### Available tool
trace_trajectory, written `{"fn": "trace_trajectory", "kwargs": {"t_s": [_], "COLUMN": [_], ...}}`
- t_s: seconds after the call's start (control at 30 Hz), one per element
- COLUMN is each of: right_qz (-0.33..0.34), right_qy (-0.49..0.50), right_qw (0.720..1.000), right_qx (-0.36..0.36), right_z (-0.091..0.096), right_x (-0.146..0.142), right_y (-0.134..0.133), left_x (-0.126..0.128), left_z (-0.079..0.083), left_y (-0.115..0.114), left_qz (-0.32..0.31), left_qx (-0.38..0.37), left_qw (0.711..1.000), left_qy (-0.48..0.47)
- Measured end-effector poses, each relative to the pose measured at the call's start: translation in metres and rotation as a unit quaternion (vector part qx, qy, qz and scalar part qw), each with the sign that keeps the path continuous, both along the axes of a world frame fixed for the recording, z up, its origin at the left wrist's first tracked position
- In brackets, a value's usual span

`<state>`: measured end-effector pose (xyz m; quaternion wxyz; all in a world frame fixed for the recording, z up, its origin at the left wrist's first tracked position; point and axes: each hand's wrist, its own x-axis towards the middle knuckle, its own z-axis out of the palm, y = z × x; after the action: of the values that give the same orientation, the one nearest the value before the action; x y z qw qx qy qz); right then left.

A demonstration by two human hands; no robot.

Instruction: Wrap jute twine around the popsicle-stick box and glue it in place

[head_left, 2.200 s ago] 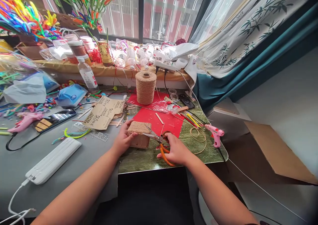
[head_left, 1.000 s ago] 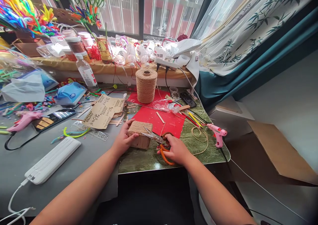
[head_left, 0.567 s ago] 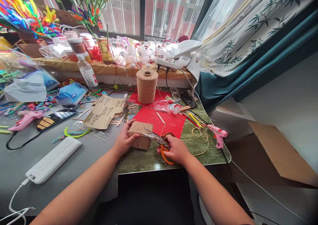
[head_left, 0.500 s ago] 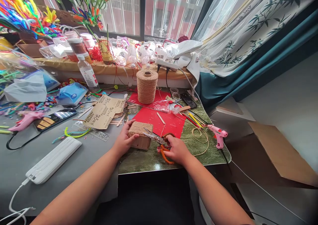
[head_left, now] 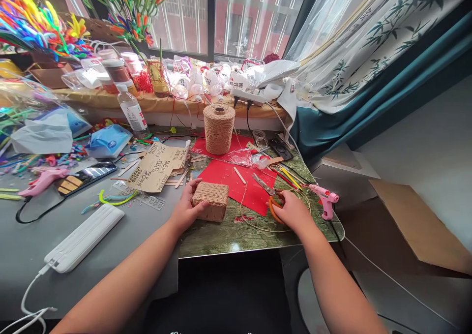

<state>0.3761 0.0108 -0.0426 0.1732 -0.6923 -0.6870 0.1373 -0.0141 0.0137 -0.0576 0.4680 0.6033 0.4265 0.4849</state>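
Observation:
My left hand (head_left: pixel 189 207) grips a small box wrapped with twine (head_left: pixel 211 194) by its left side, thumb on the front face. The box rests on the green wood-patterned mat (head_left: pixel 206 238). To the right, my right hand (head_left: pixel 293 210) is closed round the orange handles of a pair of scissors (head_left: pixel 264 182), whose blades point up and left over the red sheet (head_left: pixel 254 196). A loose strand of twine (head_left: pixel 258 228) curves over the mat near this hand. Behind the box stands a large spool of twine (head_left: pixel 219 130).
Sandpaper sheets (head_left: pixel 157 169) and wooden sticks lie left of the spool. A pink glue gun (head_left: pixel 325 200) sits at the mat's right edge, another (head_left: pixel 46 180) at far left. A white power bank (head_left: pixel 84 238) lies front left, and a water bottle (head_left: pixel 132 110) stands behind.
My right hand has carried the scissors away from the box to the right, and the loose twine is now in view. My left hand keeps its hold on the box.

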Motion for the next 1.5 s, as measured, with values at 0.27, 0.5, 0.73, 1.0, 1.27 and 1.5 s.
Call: {"fn": "trace_trajectory", "kwargs": {"t_s": [0.27, 0.5, 0.73, 1.0, 1.27, 1.5], "right_qz": [0.012, 0.081, 0.133, 0.035, 0.098, 0.216], "right_qy": [-0.063, 0.08, 0.338, 0.494, 0.524, 0.431], "right_qw": [0.998, 0.983, 0.925, 0.869, 0.846, 0.87], "right_qx": [0.007, 0.142, 0.111, -0.002, -0.011, 0.104], "right_z": [-0.008, 0.031, 0.015, -0.006, 0.002, 0.002], "right_x": [0.022, -0.03, -0.142, -0.212, -0.205, -0.171], "right_y": [-0.011, -0.047, -0.056, -0.025, -0.031, -0.047], "left_x": [-0.003, -0.014, -0.005, 0.015, 0.015, 0.012], "left_z": [0.019, 0.045, 0.019, 0.001, 0.025, 0.03], "left_y": [-0.009, -0.02, -0.016, -0.031, -0.04, -0.061], "left_qz": [-0.026, 0.213, 0.112, 0.058, 0.024, -0.048], "left_qx": [0.088, 0.151, -0.04, -0.13, -0.105, 0.187], "left_qw": [0.996, 0.965, 0.992, 0.988, 0.994, 0.975], "left_qy": [-0.018, -0.007, -0.041, -0.062, -0.02, 0.114]}}
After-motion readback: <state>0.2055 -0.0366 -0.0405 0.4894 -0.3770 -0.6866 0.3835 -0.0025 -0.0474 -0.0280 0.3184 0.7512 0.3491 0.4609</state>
